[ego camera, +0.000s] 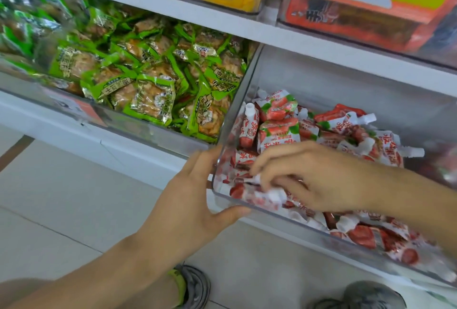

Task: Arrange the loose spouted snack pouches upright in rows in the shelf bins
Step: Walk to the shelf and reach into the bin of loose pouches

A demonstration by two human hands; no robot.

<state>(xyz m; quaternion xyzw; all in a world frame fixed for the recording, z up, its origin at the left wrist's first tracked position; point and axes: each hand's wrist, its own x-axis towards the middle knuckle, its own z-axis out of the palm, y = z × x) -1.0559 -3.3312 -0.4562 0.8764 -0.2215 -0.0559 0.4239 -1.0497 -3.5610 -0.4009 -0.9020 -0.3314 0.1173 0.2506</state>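
Pouches (279, 133), red-and-white with white spouts, are lying loose and jumbled in the clear bin (279, 214) on the shelf.

Right hand (319, 175) is reaching down into the bin; its fingers (262, 162) are curling onto a pouch just beneath them near the front left corner, though whether they are actually closing on it cannot be told. Left hand (195, 199) is bracing the bin from outside: fingers spread and flat against the left wall, thumb (232, 211) pressing under the front rim, grasping the corner. Beyond the right fingertips, several pouches are standing roughly upright toward the back left; others are lying flat, spouts pointing right. Left of the left fingers, the neighbouring bin is holding green snack packets (153, 95).
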